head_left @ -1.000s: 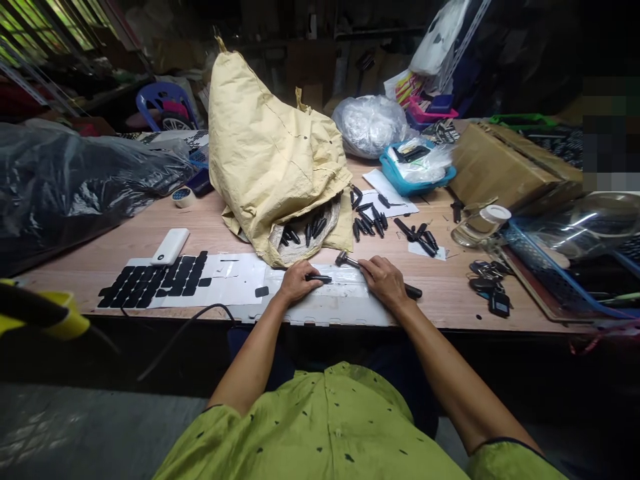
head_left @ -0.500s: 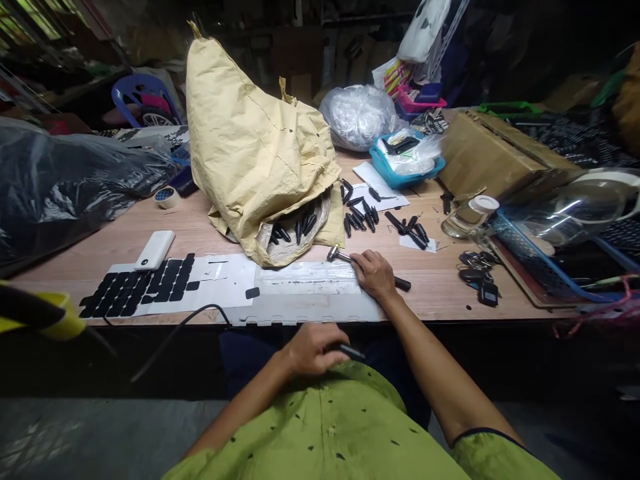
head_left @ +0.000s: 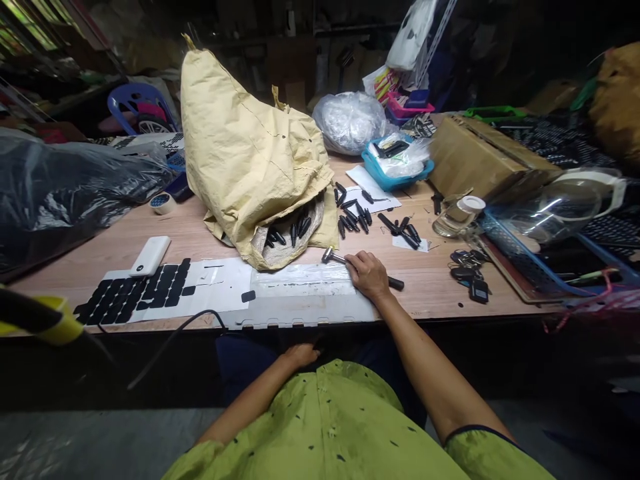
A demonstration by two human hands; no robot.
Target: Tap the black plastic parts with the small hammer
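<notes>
My right hand (head_left: 369, 274) rests on the table over a small hammer (head_left: 334, 255) with a black handle, fingers curled on it, at the right end of a clear plastic strip (head_left: 300, 279). My left hand (head_left: 300, 355) is down below the table edge, near my lap; its fingers are mostly hidden behind my green shirt. A yellow paper sack (head_left: 250, 150) lies open in front of me, with several small black parts (head_left: 290, 231) in its mouth. More black parts (head_left: 353, 215) lie scattered to its right.
A white sheet with black pads (head_left: 140, 293) and a white power bank (head_left: 150, 255) lie at the left. A black plastic bag (head_left: 65, 193), tape roll (head_left: 163, 203), blue tray (head_left: 395, 163), cardboard box (head_left: 480, 160), jar (head_left: 457, 217) and keys (head_left: 470, 280) stand around. A cable (head_left: 170, 337) hangs off the front edge.
My left hand has left the table with a black part and dropped below the edge toward my lap. My right hand stays on the hammer. The view shifted slightly.
</notes>
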